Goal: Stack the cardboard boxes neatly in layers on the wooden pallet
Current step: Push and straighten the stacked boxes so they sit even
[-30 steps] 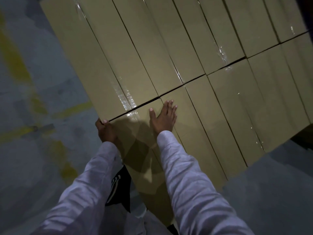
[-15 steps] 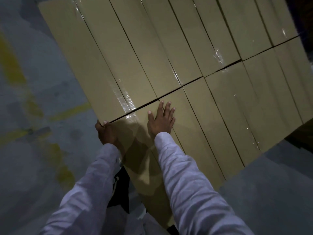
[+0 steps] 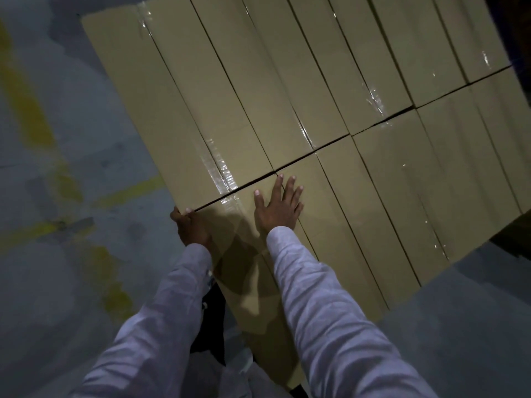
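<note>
Two hands: the left hand [image 3: 191, 225] lies at 8 o'clock of the right hand [image 3: 277, 208]. Two pale sleeves [image 3: 330, 311] enter from 6 o'clock. The cardboard boxes [image 3: 258, 81] form two rows, toward 12 and 4 o'clock; the number in each row cannot be told.

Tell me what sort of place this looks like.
Probably a warehouse or loading area: a grey concrete floor with worn yellow painted lines, and many identical tape-sealed cardboard boxes packed edge to edge in a flat layer.
</note>
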### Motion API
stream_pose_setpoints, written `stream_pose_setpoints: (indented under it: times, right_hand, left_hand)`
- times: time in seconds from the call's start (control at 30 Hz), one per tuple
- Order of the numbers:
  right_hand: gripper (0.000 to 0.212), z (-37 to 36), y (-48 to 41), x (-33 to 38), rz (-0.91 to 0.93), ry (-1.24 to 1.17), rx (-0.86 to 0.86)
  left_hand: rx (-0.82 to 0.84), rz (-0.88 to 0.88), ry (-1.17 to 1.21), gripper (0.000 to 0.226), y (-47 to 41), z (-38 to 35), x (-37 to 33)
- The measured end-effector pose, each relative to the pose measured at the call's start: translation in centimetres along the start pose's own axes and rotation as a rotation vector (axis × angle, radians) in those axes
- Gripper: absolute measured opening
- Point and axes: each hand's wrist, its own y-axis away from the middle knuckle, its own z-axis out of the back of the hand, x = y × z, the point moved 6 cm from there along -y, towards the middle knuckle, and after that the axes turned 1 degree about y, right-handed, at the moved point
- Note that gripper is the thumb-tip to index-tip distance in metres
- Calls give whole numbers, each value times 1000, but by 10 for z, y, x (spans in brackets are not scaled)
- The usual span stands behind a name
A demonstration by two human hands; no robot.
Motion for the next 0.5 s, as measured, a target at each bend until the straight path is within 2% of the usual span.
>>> stream_pose_setpoints:
  times: [0.2,0.4,0.5]
  right_hand:
    - [86,-3,2,0,4,-13,-11]
    - [85,-5,1,-4,26,-45,38]
    - [82,-1,0,-8,47,-116,-10]
  left_hand:
    - [29,-12,-8,37,-2,-2,1]
    - [98,-35,-29,43,-15,4,4]
    - [135,-85,-53,46,-19,7,3]
